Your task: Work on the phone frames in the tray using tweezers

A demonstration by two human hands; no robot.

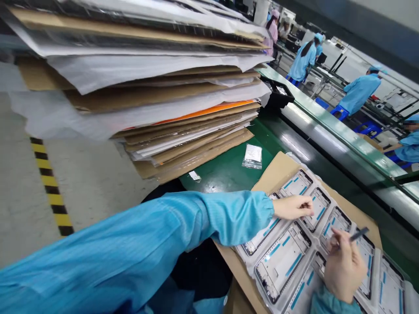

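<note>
Rows of phone middle frames [283, 262] with blue strips lie in a translucent plastic tray [250, 267]. My left hand [293, 207] is over the far rows, close to one phone frame [317, 210]. Its fingers are curled together, and whatever they may hold is hidden. My right hand [345, 266] is closed around a slim dark tool [359, 234], whose back end sticks out past the knuckles. The tool's working tip is hidden by the fingers, which are over the middle of the tray.
Brown cardboard [278, 168] lies under the tray on a green surface [222, 168]. A small clear bag with a white label [252, 156] lies beyond. At left rises a tall stack of cardboard and white sheets [170, 87]. People in blue [360, 92] work across the line.
</note>
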